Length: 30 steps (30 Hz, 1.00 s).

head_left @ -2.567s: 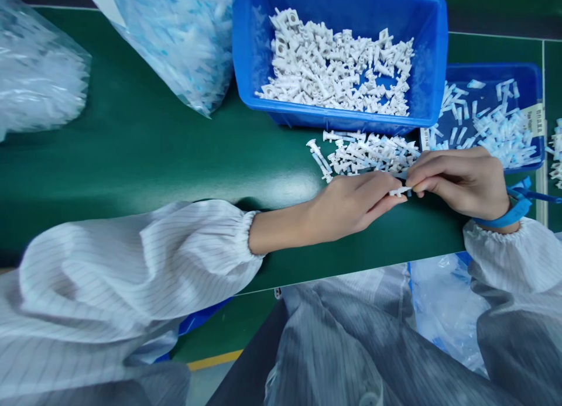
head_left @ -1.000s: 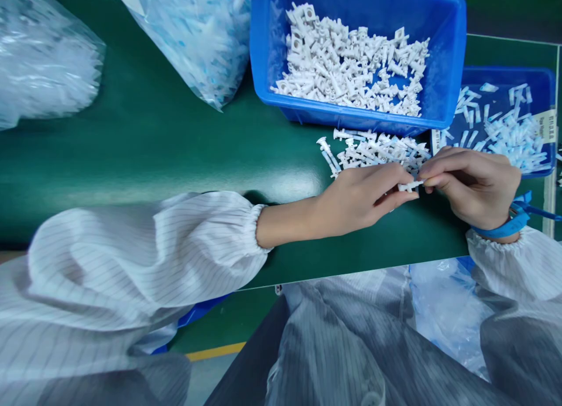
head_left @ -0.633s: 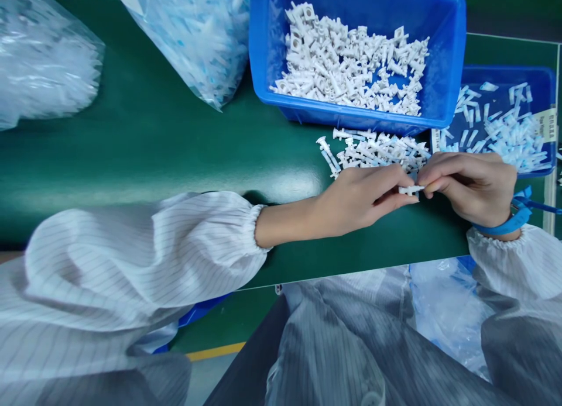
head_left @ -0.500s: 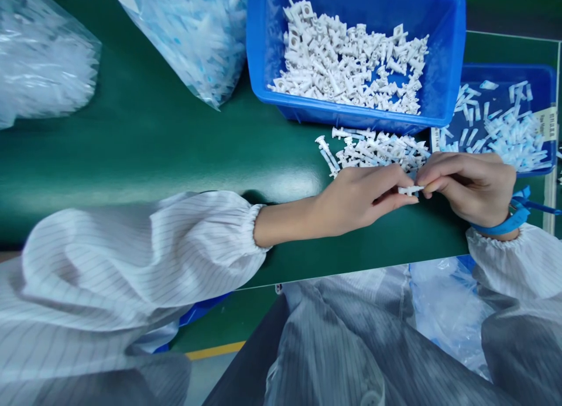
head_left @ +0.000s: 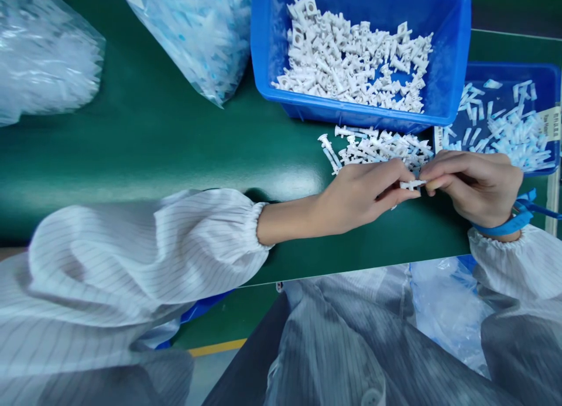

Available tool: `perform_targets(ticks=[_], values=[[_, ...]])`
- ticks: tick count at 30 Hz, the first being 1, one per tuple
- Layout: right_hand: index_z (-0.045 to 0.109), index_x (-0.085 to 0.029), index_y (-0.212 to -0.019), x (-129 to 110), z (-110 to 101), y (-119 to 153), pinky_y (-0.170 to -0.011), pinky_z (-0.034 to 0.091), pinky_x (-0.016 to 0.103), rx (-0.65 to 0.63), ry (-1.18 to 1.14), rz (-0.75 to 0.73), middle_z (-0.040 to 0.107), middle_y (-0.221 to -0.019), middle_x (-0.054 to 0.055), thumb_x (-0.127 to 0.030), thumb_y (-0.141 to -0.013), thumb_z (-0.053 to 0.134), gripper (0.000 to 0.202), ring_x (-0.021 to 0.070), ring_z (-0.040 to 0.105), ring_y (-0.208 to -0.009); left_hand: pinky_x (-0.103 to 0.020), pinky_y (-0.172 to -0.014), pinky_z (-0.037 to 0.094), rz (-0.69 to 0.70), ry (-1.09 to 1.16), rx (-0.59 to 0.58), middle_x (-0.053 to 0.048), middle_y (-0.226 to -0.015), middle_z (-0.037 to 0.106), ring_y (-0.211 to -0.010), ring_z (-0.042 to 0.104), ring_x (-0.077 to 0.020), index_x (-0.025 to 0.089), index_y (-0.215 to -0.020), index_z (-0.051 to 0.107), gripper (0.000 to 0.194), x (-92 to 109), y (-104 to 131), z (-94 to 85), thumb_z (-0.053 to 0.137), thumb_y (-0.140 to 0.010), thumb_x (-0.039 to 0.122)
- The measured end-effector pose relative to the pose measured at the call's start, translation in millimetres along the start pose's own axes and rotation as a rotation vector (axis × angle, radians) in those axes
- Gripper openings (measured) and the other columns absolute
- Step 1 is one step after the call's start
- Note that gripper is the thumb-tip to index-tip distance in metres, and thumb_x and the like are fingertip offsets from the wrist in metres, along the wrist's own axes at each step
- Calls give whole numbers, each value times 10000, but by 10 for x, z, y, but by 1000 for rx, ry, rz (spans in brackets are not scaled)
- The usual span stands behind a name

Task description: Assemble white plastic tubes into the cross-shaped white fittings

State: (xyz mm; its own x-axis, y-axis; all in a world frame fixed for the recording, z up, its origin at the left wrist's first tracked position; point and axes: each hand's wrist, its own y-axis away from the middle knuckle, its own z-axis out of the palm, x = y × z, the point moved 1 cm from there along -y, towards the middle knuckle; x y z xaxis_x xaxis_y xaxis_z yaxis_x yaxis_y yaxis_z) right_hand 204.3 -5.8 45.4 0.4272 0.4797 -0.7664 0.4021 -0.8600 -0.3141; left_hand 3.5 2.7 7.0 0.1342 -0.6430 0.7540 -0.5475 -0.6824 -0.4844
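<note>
My left hand (head_left: 362, 198) is closed, pinching a small white plastic fitting (head_left: 410, 185) between thumb and forefinger. Its narrow tip points toward my right hand (head_left: 478, 183), whose thumb and forefinger are pressed together at that tip. What the right fingers grip, if anything besides the tip, is hidden. Just beyond the hands, a pile of white fittings with pale blue sleeves (head_left: 381, 147) lies on the green table (head_left: 175, 148), against the front of a deep blue bin (head_left: 351, 109). White fittings (head_left: 346, 61) lie loose inside that bin.
On the right, a shallow blue tray (head_left: 478, 72) carries many pale blue-and-white sleeves (head_left: 518, 137) and a paper label. A clear bag of bluish parts (head_left: 206, 43) stands left of the bin. Another clear bag of whitish parts (head_left: 48, 61) lies at the far left.
Both hands stay together at the fitting with only slight finger movement. The whole view has shifted a little, so everything sits slightly further right.
</note>
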Motion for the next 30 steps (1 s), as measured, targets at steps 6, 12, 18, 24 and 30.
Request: perform_targets(ticks=[6, 12, 18, 24, 30], values=[[729, -362, -974, -16, 6, 19, -545, 522, 339, 16, 56, -11, 709, -711, -22, -234, -889, 661, 168, 183, 639, -566, -139, -573, 432, 40, -49, 56, 35, -681, 682, -578, 627, -48, 137, -902, 594, 196, -3, -3, 8, 563, -964, 320], [737, -350, -988, -21, 71, 34, -615, 558, 341, 72, 96, -59, 741, -789, -15, -186, -882, 659, 211, 194, 686, -658, -150, -568, 441, -4, -18, 34, 37, -635, 675, -572, 641, -62, 139, -890, 599, 208, -2, -8, 9, 549, -970, 325], [737, -282, -969, -10, 110, 30, -636, 565, 291, 74, 92, -118, 749, -819, -7, -120, -877, 652, 205, 160, 700, -686, -146, -574, 483, -75, 140, -13, 33, -632, 695, -580, 676, -69, 141, -896, 597, 233, 6, -22, -3, 555, -964, 359], [744, -269, -935, 3, 157, 51, -673, 592, 301, 115, 112, -154, 761, -844, -2, -154, -892, 640, 160, 176, 727, -741, -162, -573, 541, -182, 309, -56, 19, -658, 712, -562, 686, -81, 158, -888, 582, 322, -3, -27, -15, 536, -950, 471], [738, -253, -897, -24, 185, 21, -638, 595, 305, 131, 133, -194, 761, -807, 9, -137, -902, 612, 171, 186, 731, -734, -132, -545, 546, -186, 386, -32, 19, -640, 707, -535, 679, -70, 142, -894, 579, 291, -11, -36, -14, 584, -932, 430]])
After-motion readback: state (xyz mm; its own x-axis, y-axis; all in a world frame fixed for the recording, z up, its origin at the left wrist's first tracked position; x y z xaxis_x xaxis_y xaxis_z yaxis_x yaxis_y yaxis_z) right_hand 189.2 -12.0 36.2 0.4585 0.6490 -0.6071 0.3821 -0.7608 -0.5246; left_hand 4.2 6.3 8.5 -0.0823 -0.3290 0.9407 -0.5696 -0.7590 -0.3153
